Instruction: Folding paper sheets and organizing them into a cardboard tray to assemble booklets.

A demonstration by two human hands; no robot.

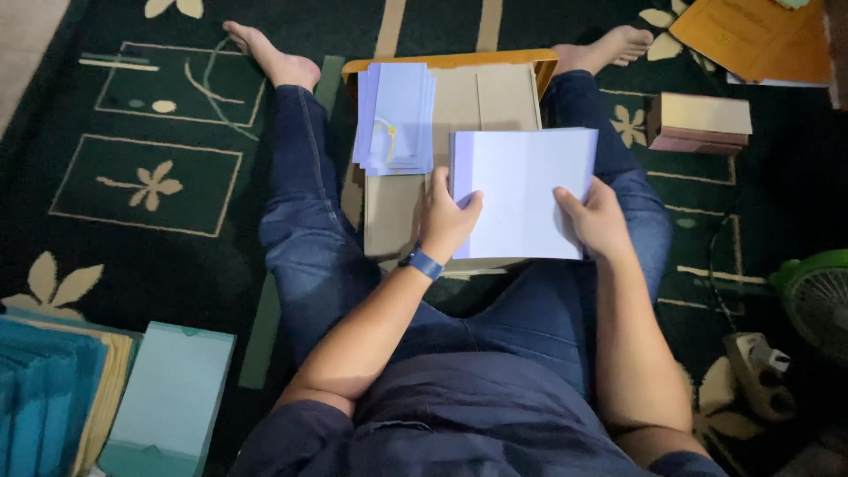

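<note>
I sit on the floor with legs spread around a flat cardboard box. Both hands hold a white folded sheet of paper over the box. My left hand, with a blue watch on its wrist, grips the sheet's left edge. My right hand grips the sheet near its lower right corner. A fanned stack of white folded sheets lies on the box's left half, just beyond my left hand.
A green patterned carpet covers the floor. Teal and blue folders lie at lower left. A small brown box and orange envelopes sit at upper right. A green fan and a power plug are at right.
</note>
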